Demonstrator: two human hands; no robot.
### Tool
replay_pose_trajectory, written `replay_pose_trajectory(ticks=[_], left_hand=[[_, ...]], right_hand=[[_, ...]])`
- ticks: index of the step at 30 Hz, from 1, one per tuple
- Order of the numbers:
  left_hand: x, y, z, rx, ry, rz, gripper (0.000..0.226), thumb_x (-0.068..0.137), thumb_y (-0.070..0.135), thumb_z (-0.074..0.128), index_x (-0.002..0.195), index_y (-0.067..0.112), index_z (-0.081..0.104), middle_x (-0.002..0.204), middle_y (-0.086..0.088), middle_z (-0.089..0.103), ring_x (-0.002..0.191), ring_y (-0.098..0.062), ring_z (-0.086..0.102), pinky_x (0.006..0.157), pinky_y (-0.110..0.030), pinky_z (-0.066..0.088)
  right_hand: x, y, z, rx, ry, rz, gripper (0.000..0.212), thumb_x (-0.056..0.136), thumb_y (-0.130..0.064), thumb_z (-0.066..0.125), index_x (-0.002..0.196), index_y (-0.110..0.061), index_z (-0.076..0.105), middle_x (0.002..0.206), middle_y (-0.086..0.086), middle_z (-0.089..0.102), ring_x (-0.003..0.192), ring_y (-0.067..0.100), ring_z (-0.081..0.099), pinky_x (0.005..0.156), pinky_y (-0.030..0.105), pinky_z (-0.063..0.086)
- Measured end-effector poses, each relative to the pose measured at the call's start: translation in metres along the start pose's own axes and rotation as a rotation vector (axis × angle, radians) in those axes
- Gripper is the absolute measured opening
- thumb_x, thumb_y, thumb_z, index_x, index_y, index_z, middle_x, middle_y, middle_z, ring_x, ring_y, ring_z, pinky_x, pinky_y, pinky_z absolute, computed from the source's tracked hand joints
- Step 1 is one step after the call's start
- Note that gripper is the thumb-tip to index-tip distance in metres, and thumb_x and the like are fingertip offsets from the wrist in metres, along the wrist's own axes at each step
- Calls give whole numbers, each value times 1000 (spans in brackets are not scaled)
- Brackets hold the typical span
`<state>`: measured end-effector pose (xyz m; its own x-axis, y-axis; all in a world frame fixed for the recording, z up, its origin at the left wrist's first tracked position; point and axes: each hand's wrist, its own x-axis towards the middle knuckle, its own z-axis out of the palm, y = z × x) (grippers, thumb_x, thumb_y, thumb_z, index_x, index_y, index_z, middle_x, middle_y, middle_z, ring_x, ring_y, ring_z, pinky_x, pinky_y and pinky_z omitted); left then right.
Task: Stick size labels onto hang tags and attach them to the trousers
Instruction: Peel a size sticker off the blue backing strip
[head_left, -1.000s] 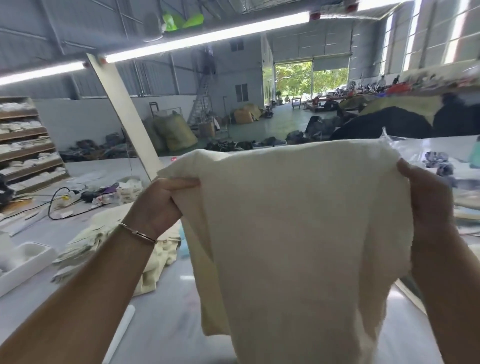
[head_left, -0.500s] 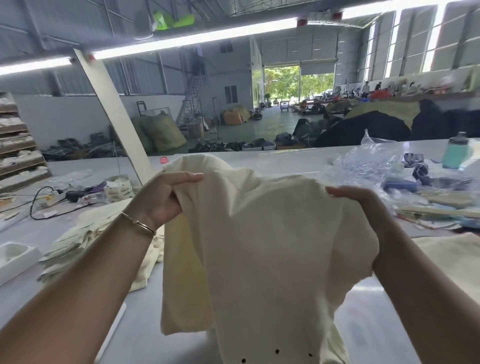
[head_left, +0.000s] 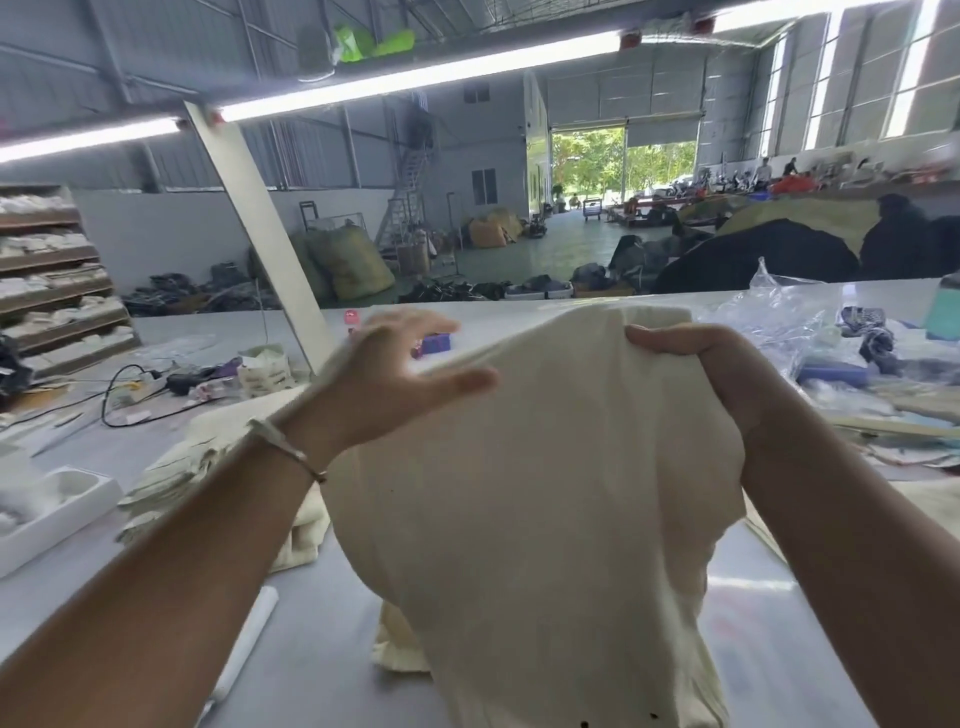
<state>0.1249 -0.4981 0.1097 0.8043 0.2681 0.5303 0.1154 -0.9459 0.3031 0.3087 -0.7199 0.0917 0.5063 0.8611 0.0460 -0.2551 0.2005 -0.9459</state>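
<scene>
Occlusion / blur notes
Left hand (head_left: 387, 382) is motion-blurring; trousers (head_left: 545, 493) are running off the bottom edge, hiding right fingers.

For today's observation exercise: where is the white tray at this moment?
In the head view, the white tray sits on the table's far left edge, left of the folded cream garments and below the left forearm's bracelet.

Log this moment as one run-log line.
left hand: open, off cloth | right hand: grips cream trousers at top edge | trousers: held up over table | hang tag: none visible
</scene>
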Motion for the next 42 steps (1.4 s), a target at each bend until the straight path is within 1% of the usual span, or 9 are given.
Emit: replay_pose_trajectory(ticks=[3, 9, 15, 18, 21, 26, 31, 37, 42], left_hand=[[16, 30, 19, 49, -420, 37, 56, 65, 66, 76, 106, 30, 66, 100, 13, 69, 89, -3, 61, 74, -19, 44], [55, 40, 34, -390, -676, -179, 26, 78, 38, 78, 73, 13, 74, 77, 3, 73, 66, -16, 68, 58, -27, 56], [84, 80, 63, -861, -641, -297, 25, 94, 19, 58, 83, 17, 79, 79, -3, 75, 66, -15, 71, 59, -24, 56], [96, 106, 72, -1061, -496, -330, 31, 94, 22, 58, 122, 10, 66, 111, -14, 68, 98, -28, 65, 90, -41, 56], [107, 125, 73, -1238, -335, -299, 32, 97, 23, 55, 125, 8, 61, 111, -15, 69, 96, -29, 66, 89, -40, 56], [109, 97, 64, -1544, -163, -239, 53, 100, 34, 46, 141, 0, 45, 139, -23, 51, 126, -36, 53, 103, -46, 47], [50, -6, 85, -1467, 16, -352, 40, 100, 37, 49, 126, 11, 64, 111, -8, 72, 99, -22, 70, 83, -36, 57], [-94, -154, 193, -768, -269, -1023, 36, 93, 19, 64, 120, -4, 62, 118, -24, 66, 105, -34, 64, 98, -51, 49], [-142, -206, 229, -413, -449, -1038, 29, 88, 9, 69, 111, -9, 65, 115, -25, 66, 92, -23, 60, 65, -28, 44]], right_hand=[[-4, -4, -3, -22, -6, -4, 21, 68, -21, 65, 78, -8, 78, 78, 11, 72, 68, 26, 70, 60, 36, 58], [-18, -18, -32, -231, 155, 38, 16, 70, -13, 63, 76, -3, 74, 66, 10, 69, 55, 21, 67, 52, 28, 56], [-40, -8, -81, -891, 960, -316, 18, 81, -23, 69, 94, -11, 70, 90, 6, 70, 81, 24, 66, 70, 33, 53], [-58, 1, -99, -969, 1098, -491, 29, 87, -28, 61, 112, -14, 63, 115, 4, 64, 108, 24, 57, 92, 37, 45], [-68, 13, -111, -1029, 1154, -544, 29, 90, -28, 59, 116, -16, 62, 120, 9, 61, 113, 26, 52, 94, 32, 39], [-70, 38, -121, -1000, 1079, -492, 25, 92, -24, 57, 114, -16, 66, 120, 6, 62, 117, 25, 51, 101, 34, 38], [-56, 97, -111, -1361, 743, -331, 31, 94, -35, 55, 121, -22, 64, 134, 0, 56, 124, 21, 46, 104, 33, 28], [-41, 264, -97, -1608, 193, 549, 57, 95, -55, 38, 148, -40, 23, 160, -7, 9, 147, 22, 6, 115, 50, 11], [-48, 330, -99, -1609, 248, 539, 63, 93, -63, 30, 148, -51, 2, 160, -14, -12, 147, 18, -14, 113, 52, -10]])
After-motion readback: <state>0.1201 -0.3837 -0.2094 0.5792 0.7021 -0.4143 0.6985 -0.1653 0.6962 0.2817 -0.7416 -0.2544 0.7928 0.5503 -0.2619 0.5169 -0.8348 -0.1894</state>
